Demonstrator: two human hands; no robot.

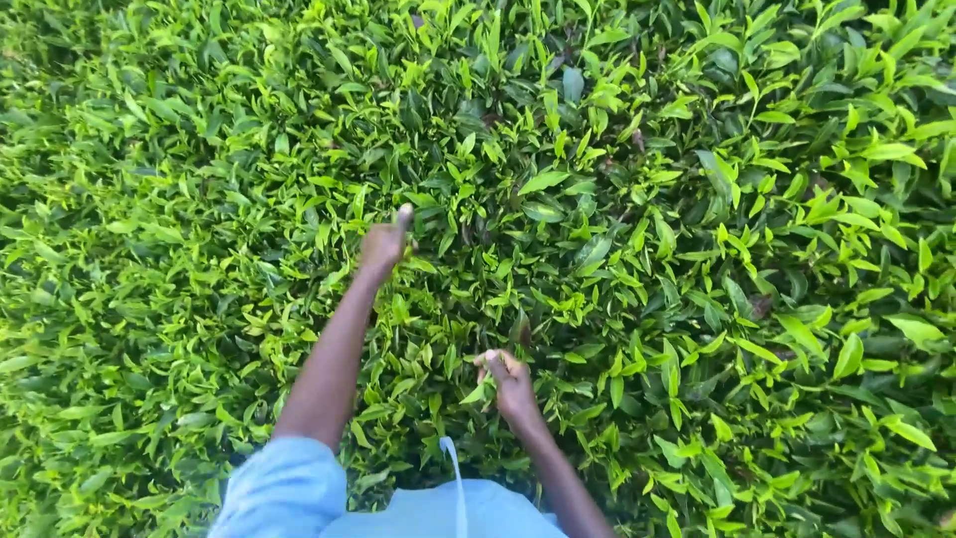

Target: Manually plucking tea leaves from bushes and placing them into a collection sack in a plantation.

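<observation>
A dense tea bush (697, 249) of bright green leaves fills the whole view. My left hand (386, 242) reaches far forward into the foliage, fingers closed around the tips of young shoots, thumb up. My right hand (510, 382) is closer to my body, fingers pinched on a small bunch of green leaves (476, 391) at the top of the bush. Both arms are bare below light blue sleeves.
My light blue garment (299, 488) with a thin white strap (456, 488) shows at the bottom edge. Darker, older leaves lie deeper between the pale shoots, mostly in the upper middle and right.
</observation>
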